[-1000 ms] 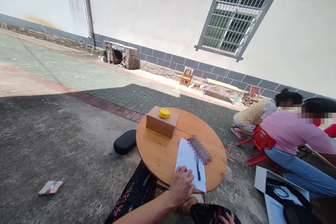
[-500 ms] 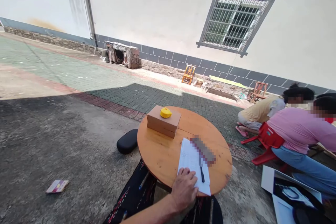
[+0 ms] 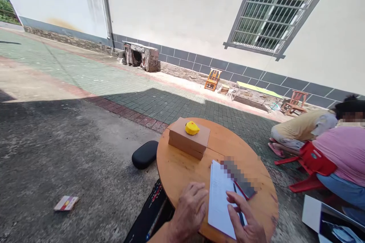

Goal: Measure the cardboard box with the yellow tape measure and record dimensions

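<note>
The paper [image 3: 221, 205] is white and longer than it is wide, lying flat on the round wooden bench [image 3: 182, 167], near the side closest to the person. It sits slightly askew, its far end leaning left and its near end right. A small, faint round mark shows toward its far left part; any writing is too pale to read. Its right edge is partly hidden. The pen [image 3: 242, 218] is dark and slim, lying lengthwise over the right part of the paper, with part of its length hidden from view.
</note>
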The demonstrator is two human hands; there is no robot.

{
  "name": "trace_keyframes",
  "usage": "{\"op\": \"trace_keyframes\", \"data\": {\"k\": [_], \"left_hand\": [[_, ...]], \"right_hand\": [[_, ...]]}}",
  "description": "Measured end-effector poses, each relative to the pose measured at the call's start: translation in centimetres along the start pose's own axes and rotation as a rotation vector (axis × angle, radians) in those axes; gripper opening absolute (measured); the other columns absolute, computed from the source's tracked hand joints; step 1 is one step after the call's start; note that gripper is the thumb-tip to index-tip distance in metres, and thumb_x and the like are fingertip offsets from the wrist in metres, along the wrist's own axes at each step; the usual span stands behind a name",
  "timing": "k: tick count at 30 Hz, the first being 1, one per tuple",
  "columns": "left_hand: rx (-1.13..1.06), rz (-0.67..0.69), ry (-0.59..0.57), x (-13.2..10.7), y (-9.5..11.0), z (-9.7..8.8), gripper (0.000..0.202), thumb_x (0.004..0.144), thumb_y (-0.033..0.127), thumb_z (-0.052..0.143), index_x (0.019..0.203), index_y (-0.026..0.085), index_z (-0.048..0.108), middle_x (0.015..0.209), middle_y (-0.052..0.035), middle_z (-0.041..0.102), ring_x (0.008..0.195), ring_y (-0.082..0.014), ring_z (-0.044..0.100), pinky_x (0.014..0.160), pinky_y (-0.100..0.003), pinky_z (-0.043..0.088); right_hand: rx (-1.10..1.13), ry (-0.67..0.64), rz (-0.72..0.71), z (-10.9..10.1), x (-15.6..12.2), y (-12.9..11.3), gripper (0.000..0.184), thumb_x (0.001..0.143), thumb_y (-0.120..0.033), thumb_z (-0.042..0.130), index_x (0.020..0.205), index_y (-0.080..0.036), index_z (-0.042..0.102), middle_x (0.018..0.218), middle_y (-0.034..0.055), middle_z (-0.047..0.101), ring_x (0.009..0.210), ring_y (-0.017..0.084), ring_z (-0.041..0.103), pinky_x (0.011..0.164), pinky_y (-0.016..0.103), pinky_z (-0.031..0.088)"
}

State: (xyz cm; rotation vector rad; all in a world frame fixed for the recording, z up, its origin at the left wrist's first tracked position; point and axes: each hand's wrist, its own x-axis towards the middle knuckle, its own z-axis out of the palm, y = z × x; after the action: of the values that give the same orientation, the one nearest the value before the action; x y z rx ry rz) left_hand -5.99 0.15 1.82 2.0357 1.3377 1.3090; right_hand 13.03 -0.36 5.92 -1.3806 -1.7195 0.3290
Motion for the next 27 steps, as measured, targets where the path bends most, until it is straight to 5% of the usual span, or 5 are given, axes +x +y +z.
{"op": "trace_keyframes", "data": {"k": [4,7,13,21,27], "left_hand": [[-0.053,-0.260,0.332,6.5,-4.9,-7.5,0.033,0.087,0.021,0.052,0.117,0.021,0.065,0.129,-0.0090,0.062,0.124,-0.0242,0.052,0.111,-0.042,0.038],[-0.069,-0.378,0.422,12.2,-9.1,-10.9,0.044,0.088,0.022,0.055,0.131,0.015,0.054,0.138,-0.0142,0.054,0.133,-0.0269,0.044,0.117,-0.046,0.029],[-0.238,-0.611,0.369,18.0,-13.5,-10.5,0.037,0.092,0.035,0.062,0.124,0.017,0.057,0.129,-0.0110,0.058,0.115,-0.0258,0.059,0.098,-0.050,0.049],[-0.501,-0.525,0.380,11.9,-12.3,-9.9,0.044,0.079,0.034,0.062,0.119,0.015,0.064,0.113,-0.0089,0.071,0.107,-0.0269,0.065,0.095,-0.038,0.050],[-0.568,-0.517,0.443,3.9,-11.1,-8.0,0.065,0.072,0.037,0.061,0.132,0.016,0.054,0.130,-0.0121,0.065,0.120,-0.0288,0.061,0.100,-0.037,0.049]], "right_hand": [[-0.050,-0.171,0.023,4.9,13.1,-5.6,0.041,0.081,-0.044,0.055,0.112,-0.019,0.065,0.119,0.0120,0.069,0.105,0.029,0.065,0.088,0.041,0.052],[-0.062,-0.167,0.043,10.4,19.7,-8.0,0.065,0.069,-0.043,0.068,0.126,-0.013,0.058,0.139,0.0197,0.056,0.130,0.036,0.048,0.109,0.048,0.036],[0.084,-0.142,0.150,16.4,22.8,-7.9,0.064,0.052,-0.033,0.080,0.114,-0.018,0.066,0.115,0.0145,0.070,0.121,0.039,0.053,0.108,0.053,0.028],[0.640,0.182,0.371,8.5,17.8,-5.0,0.056,0.079,-0.062,0.049,0.116,-0.023,0.061,0.107,0.0037,0.069,0.101,0.022,0.065,0.079,0.032,0.052],[0.984,0.316,0.578,6.3,11.4,-3.0,0.045,0.072,-0.057,0.063,0.103,-0.025,0.065,0.096,0.0009,0.072,0.084,0.021,0.069,0.072,0.033,0.056]]}}
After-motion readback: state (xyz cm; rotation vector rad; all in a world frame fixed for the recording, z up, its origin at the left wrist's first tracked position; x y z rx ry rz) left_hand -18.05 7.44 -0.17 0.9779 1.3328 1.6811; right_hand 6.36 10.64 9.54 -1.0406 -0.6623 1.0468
